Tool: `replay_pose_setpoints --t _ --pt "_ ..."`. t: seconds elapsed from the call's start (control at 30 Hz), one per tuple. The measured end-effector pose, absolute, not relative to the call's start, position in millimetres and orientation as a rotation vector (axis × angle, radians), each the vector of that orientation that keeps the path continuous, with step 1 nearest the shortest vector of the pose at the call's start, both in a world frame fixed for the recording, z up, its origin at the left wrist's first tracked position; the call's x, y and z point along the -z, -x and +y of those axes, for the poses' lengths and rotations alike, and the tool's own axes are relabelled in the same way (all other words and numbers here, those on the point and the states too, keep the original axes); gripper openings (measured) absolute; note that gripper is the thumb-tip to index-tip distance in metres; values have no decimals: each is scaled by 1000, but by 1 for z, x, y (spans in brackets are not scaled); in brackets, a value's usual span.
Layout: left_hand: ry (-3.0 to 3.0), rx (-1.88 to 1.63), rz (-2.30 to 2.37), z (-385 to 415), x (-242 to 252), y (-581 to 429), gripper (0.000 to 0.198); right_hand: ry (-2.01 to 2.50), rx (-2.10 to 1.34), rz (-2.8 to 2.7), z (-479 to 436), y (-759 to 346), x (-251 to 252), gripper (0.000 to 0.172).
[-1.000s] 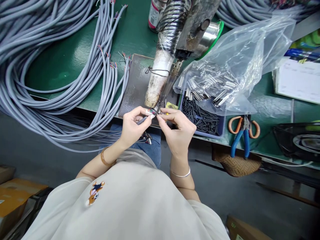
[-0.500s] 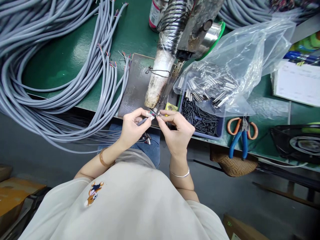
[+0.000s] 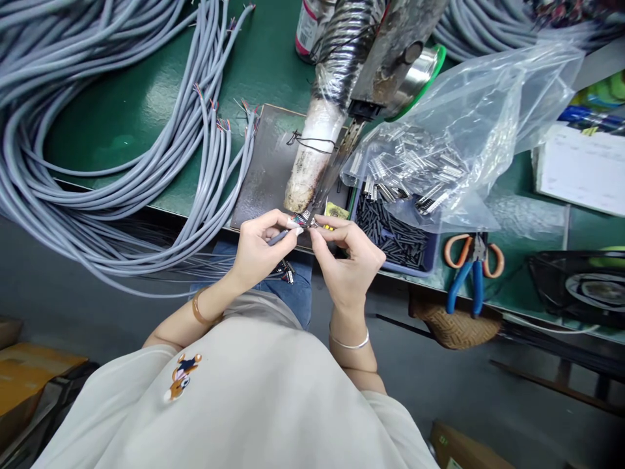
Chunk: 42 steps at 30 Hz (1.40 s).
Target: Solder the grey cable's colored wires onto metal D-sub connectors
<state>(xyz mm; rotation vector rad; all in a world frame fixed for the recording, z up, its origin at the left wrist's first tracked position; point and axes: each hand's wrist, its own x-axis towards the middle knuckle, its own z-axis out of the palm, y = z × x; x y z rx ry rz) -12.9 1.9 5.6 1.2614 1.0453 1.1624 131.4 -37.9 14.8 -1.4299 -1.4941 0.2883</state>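
My left hand (image 3: 261,251) is closed on the end of a grey cable (image 3: 278,238), whose thin coloured wires (image 3: 298,219) fan out past the fingertips. In a pinch, my right hand (image 3: 349,260) grips a small metal connector (image 3: 312,223) right at those wires. Fingers partly cover the spot where wires and connector come together, so I cannot tell which wires are joined. Just above both hands are the scorched end of a white-wrapped hose (image 3: 312,140) and a soldering iron (image 3: 349,140) pointing down towards the wires.
Bundles of grey cables (image 3: 146,189) cover the left. On the right, a plastic bag (image 3: 493,117) of metal connectors rests over a blue bin (image 3: 430,257) holding black sleeves (image 3: 390,234). Pliers (image 3: 471,267) lie at the table edge. A solder spool (image 3: 420,78) stands behind the iron.
My right hand has shifted slightly right and turned a little with the connector. My left hand keeps nearly the same place. The whole view has moved slightly.
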Motion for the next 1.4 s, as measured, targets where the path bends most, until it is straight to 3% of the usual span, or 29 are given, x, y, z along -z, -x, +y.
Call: replay_pose_setpoints --t 0.47,0.9,1.03,1.1,1.23,1.4 --pt "-1304 -1119 1065 -2 2 15 6 1403 -254 -1585 -42 -136 -10 12" --pt "-1045 -995 974 -3 0 15 19 1417 -378 -1500 -52 -139 -4 4" --pt "-891 -888 901 -2 -1 18 25 1404 -183 -1346 -58 -141 -6 3" --pt "-827 -859 881 -1 -1 19 28 1330 -94 -1227 -62 -141 -9 8" --pt "-786 -866 876 -1 0 21 29 1319 -240 -1178 -65 -140 -14 18" --pt "-824 -914 882 1 -3 19 30 1453 -304 -1484 -59 -138 -6 5"
